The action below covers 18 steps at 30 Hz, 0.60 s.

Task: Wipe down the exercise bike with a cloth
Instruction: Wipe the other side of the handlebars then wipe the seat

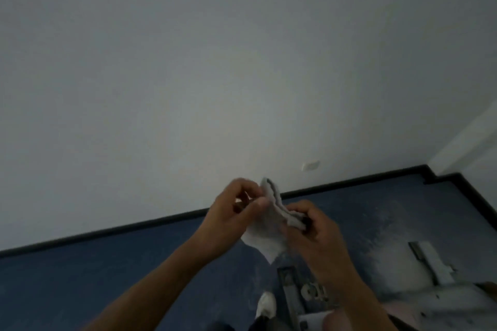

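The left hand and the right hand both pinch the cloth with curled fingers, holding it in the air above the bike, so the wiping seems not yet begun here.

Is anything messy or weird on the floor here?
Yes. The blue floor has a pale, dusty-looking smear on the right, near the grey metal parts. I can't tell what it is. Both hands, left and right, just hold the cloth up.
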{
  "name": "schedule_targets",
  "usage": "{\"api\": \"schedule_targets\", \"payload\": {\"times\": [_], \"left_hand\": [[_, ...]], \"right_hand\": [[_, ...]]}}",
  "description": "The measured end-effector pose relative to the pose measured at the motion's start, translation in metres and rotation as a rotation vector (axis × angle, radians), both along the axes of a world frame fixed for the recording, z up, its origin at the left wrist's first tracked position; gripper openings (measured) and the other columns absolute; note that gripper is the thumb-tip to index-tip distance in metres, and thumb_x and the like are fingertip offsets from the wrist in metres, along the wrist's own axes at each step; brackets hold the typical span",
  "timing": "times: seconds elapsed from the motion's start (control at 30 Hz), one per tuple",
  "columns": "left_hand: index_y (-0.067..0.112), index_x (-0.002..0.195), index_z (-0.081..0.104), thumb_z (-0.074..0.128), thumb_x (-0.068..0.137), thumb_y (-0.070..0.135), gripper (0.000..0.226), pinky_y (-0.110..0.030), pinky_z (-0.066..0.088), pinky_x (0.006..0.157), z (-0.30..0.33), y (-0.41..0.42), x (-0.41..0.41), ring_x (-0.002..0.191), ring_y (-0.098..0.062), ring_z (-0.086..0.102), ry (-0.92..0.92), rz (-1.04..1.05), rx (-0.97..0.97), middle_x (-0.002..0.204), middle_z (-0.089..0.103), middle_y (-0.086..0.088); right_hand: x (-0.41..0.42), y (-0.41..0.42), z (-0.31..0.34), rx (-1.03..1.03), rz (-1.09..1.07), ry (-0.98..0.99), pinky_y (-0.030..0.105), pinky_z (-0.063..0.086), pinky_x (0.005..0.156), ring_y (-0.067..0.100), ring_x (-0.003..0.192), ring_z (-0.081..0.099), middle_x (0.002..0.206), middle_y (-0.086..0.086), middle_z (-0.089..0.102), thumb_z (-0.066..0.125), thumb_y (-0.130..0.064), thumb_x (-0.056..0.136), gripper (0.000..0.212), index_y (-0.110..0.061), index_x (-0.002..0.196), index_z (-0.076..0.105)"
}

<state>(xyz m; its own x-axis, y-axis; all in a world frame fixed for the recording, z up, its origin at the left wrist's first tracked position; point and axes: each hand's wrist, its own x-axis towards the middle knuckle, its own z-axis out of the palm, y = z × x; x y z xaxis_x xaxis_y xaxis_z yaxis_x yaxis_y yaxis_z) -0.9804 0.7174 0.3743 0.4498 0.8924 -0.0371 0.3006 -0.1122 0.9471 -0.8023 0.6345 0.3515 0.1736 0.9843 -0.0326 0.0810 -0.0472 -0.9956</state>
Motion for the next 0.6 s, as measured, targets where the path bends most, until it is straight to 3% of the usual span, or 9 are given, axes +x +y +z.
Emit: {"api": "schedule_targets", "payload": {"times": [0.1, 0.13, 0.2, 0.23, 0.3, 0.4, 0.47, 0.53, 0.6], "left_hand": [[0.031, 0.144, 0.044, 0.082, 0.08, 0.045, 0.076, -0.021, 0.054, 0.09, 0.007, 0.063, 0.012, 0.118, 0.0, 0.058, 0.098, -0.227, -0.084, 0.134, 0.054, 0.017], [0.028, 0.142, 0.048, 0.083, 0.081, 0.041, 0.071, -0.023, 0.055, 0.09, 0.011, 0.08, 0.021, 0.116, -0.003, 0.061, 0.106, -0.339, -0.112, 0.131, 0.06, 0.011], [0.013, 0.113, 0.069, 0.079, 0.087, 0.033, 0.034, -0.032, 0.057, 0.077, 0.014, 0.109, 0.044, 0.093, -0.01, 0.069, 0.117, -0.455, -0.068, 0.101, 0.072, -0.001], [0.005, 0.095, 0.069, 0.076, 0.091, 0.029, 0.024, -0.032, 0.053, 0.068, 0.015, 0.122, 0.058, 0.078, -0.01, 0.065, 0.088, -0.474, -0.045, 0.085, 0.07, -0.005], [-0.001, 0.08, 0.061, 0.072, 0.094, 0.021, 0.029, -0.024, 0.043, 0.059, 0.014, 0.143, 0.087, 0.064, -0.008, 0.054, 0.034, -0.495, 0.003, 0.069, 0.057, -0.004], [0.002, 0.085, 0.066, 0.071, 0.095, 0.02, 0.021, -0.027, 0.045, 0.061, 0.018, 0.176, 0.133, 0.065, -0.014, 0.057, -0.042, -0.625, 0.043, 0.074, 0.061, -0.011], [0.006, 0.095, 0.071, 0.07, 0.095, 0.023, 0.018, -0.039, 0.051, 0.065, 0.018, 0.199, 0.165, 0.071, -0.029, 0.062, -0.035, -0.771, 0.057, 0.083, 0.068, -0.016], [0.006, 0.099, 0.071, 0.068, 0.096, 0.024, 0.018, -0.047, 0.053, 0.07, 0.016, 0.223, 0.194, 0.078, -0.033, 0.065, 0.008, -0.93, 0.119, 0.088, 0.07, -0.015], [0.01, 0.108, 0.072, 0.065, 0.096, 0.02, 0.017, -0.042, 0.056, 0.078, 0.015, 0.244, 0.221, 0.086, -0.022, 0.068, 0.021, -1.05, 0.137, 0.098, 0.073, -0.007]], "right_hand": [[0.026, 0.034, 0.01, 0.043, -0.008, 0.026, 0.018, 0.051, 0.065, 0.003, 0.074, 0.063, 0.083, -0.01, 0.07, 0.07, 0.001, 0.091, 0.036, -0.035, 0.088, 0.071], [0.034, 0.045, 0.014, 0.061, -0.061, 0.068, 0.019, 0.054, 0.069, 0.005, 0.079, 0.066, 0.089, -0.009, 0.072, 0.07, -0.001, 0.09, 0.038, -0.039, 0.091, 0.072], [0.05, 0.069, 0.015, 0.11, -0.231, 0.082, 0.021, 0.056, 0.078, 0.007, 0.091, 0.07, 0.101, -0.009, 0.073, 0.071, -0.012, 0.091, 0.034, -0.044, 0.102, 0.071], [0.058, 0.081, 0.012, 0.124, -0.331, 0.028, 0.021, 0.055, 0.081, 0.006, 0.096, 0.069, 0.106, -0.011, 0.072, 0.071, -0.016, 0.093, 0.033, -0.044, 0.109, 0.068], [0.072, 0.104, 0.005, 0.119, -0.495, -0.11, 0.023, 0.053, 0.089, 0.006, 0.108, 0.065, 0.117, -0.014, 0.067, 0.067, -0.029, 0.096, 0.035, -0.044, 0.126, 0.058], [0.088, 0.126, -0.004, 0.18, -0.476, -0.097, 0.025, 0.049, 0.102, 0.012, 0.129, 0.055, 0.143, -0.009, 0.055, 0.05, -0.067, 0.094, 0.067, -0.03, 0.149, 0.037], [0.093, 0.142, 0.0, 0.207, -0.433, 0.011, 0.018, 0.048, 0.101, 0.005, 0.133, 0.053, 0.142, -0.021, 0.055, 0.049, -0.074, 0.09, 0.084, -0.019, 0.151, 0.032], [0.1, 0.158, 0.002, 0.209, -0.489, 0.026, 0.011, 0.044, 0.099, -0.004, 0.129, 0.053, 0.136, -0.031, 0.057, 0.052, -0.069, 0.09, 0.078, -0.011, 0.142, 0.043], [0.11, 0.171, -0.001, 0.192, -0.685, -0.009, 0.014, 0.048, 0.095, -0.002, 0.12, 0.061, 0.127, -0.027, 0.064, 0.058, -0.064, 0.091, 0.057, -0.024, 0.132, 0.054]]}}
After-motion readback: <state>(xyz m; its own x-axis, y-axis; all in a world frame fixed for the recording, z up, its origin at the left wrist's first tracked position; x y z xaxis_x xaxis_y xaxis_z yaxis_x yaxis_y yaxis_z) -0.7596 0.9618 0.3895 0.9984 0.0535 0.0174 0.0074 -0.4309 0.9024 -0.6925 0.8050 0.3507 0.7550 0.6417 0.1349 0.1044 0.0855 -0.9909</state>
